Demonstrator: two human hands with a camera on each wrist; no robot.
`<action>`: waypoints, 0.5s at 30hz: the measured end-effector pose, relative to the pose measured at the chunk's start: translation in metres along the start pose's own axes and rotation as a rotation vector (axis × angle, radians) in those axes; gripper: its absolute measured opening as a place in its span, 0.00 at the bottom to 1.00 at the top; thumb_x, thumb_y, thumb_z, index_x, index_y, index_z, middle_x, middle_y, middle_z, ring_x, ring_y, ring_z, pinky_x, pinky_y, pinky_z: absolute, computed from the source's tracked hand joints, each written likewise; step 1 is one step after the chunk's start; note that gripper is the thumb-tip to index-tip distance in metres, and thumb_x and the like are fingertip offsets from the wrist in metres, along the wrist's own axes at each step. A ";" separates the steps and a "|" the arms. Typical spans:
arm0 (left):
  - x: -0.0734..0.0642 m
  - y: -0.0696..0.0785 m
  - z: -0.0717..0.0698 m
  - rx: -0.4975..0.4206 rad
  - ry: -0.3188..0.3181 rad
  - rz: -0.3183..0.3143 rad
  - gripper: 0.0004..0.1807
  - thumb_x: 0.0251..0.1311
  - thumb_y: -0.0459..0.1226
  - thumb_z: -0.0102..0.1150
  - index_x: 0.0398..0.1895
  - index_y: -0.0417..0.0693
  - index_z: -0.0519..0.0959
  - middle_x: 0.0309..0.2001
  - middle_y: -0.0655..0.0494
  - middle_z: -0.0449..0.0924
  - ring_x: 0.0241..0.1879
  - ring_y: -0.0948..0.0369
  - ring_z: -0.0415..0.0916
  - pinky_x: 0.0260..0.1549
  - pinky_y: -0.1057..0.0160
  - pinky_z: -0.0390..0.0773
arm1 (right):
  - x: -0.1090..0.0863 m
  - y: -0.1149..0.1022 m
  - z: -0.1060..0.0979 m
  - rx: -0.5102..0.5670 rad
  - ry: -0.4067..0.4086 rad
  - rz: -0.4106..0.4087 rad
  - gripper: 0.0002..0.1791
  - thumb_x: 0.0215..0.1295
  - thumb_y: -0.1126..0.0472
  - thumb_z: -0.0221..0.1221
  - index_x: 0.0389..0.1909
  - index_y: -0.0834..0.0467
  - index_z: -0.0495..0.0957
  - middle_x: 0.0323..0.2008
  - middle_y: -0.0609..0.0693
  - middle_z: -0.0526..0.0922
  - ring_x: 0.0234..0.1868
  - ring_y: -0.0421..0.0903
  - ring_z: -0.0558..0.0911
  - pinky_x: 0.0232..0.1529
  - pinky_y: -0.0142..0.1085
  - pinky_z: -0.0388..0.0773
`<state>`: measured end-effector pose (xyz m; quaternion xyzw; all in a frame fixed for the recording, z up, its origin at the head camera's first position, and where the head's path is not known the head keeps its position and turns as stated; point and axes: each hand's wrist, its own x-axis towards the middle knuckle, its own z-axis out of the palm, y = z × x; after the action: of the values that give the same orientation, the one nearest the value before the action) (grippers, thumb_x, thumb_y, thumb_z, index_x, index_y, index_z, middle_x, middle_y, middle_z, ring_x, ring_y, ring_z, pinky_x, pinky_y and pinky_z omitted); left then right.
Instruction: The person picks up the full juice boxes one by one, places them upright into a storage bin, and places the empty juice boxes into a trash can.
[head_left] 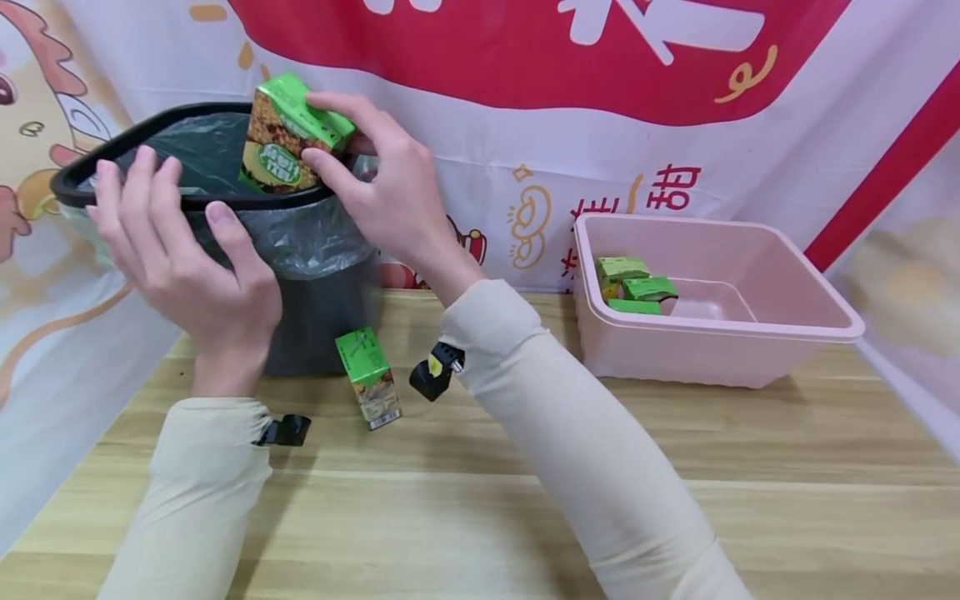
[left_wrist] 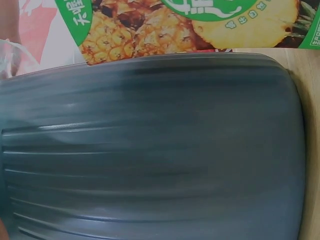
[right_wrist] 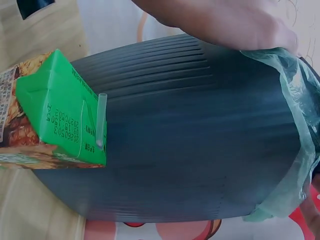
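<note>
A green-topped juice carton (head_left: 281,142) with pineapple pictures is pinched between the thumb and fingers of my right hand (head_left: 393,179), above the bin's front rim. The dark trash bin (head_left: 322,317) is lined with a thin plastic bag (head_left: 300,242). At the front-left rim, my left hand (head_left: 191,258) is raised with its fingers fairly straight; whether they press the rim cannot be told. A second juice carton (head_left: 370,379) stands on the table at the foot of the bin. In the right wrist view this carton (right_wrist: 60,110) shows a clear straw on it.
To the right, a pink plastic basin (head_left: 697,350) holds several green-topped cartons (head_left: 648,288) at its left end. A printed cloth (head_left: 480,75) hangs behind the wooden table (head_left: 450,517). Each sleeve cuff carries a small black camera (head_left: 285,431).
</note>
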<state>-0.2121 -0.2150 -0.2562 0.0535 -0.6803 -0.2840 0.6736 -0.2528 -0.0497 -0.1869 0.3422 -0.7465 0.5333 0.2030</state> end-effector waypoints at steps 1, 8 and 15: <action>0.000 0.001 0.000 -0.003 -0.003 -0.003 0.26 0.69 0.47 0.49 0.64 0.49 0.82 0.71 0.61 0.78 0.80 0.56 0.62 0.85 0.57 0.43 | 0.000 0.001 0.000 0.008 -0.001 0.004 0.29 0.72 0.57 0.68 0.72 0.53 0.76 0.66 0.50 0.80 0.59 0.37 0.82 0.61 0.21 0.77; -0.001 0.003 0.000 -0.007 0.003 -0.001 0.26 0.69 0.47 0.49 0.63 0.47 0.82 0.70 0.62 0.79 0.80 0.57 0.63 0.85 0.57 0.44 | 0.001 0.005 -0.003 0.004 -0.025 0.037 0.28 0.72 0.56 0.68 0.72 0.49 0.78 0.68 0.47 0.80 0.60 0.36 0.81 0.61 0.21 0.76; -0.001 0.002 0.001 -0.002 0.005 -0.002 0.26 0.68 0.47 0.48 0.63 0.49 0.83 0.70 0.63 0.79 0.79 0.57 0.63 0.85 0.57 0.44 | 0.002 0.003 -0.006 -0.086 -0.067 0.042 0.28 0.73 0.52 0.66 0.72 0.46 0.78 0.66 0.45 0.81 0.60 0.34 0.77 0.60 0.21 0.75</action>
<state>-0.2122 -0.2123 -0.2557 0.0543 -0.6783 -0.2850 0.6751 -0.2568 -0.0443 -0.1852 0.3351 -0.7820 0.4932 0.1814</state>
